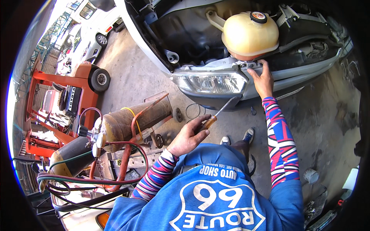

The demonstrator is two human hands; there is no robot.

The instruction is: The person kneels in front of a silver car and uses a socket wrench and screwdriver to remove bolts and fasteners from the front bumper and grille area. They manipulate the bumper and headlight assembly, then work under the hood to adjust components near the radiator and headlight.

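Note:
My left hand [189,135] is closed round the amber handle of a screwdriver [222,109], its metal shaft pointing up toward the car's front corner. My right hand [263,80] reaches to the top edge of the bumper, fingers over the metal bracket area [248,64] between headlight and grille. Some of those fingertips are hidden, so whether they pinch anything does not show. Left of that hand lies the clear headlight [212,82]. Just behind it sits a yellowed plastic coolant tank [250,34] with a black cap [258,17].
On my left stand gas cylinders [133,119] on an orange cart, with hoses [96,179] looped over it. Farther left is an orange forklift [79,82], with a white car [83,42] beyond. A can [311,176] stands on the floor to my right.

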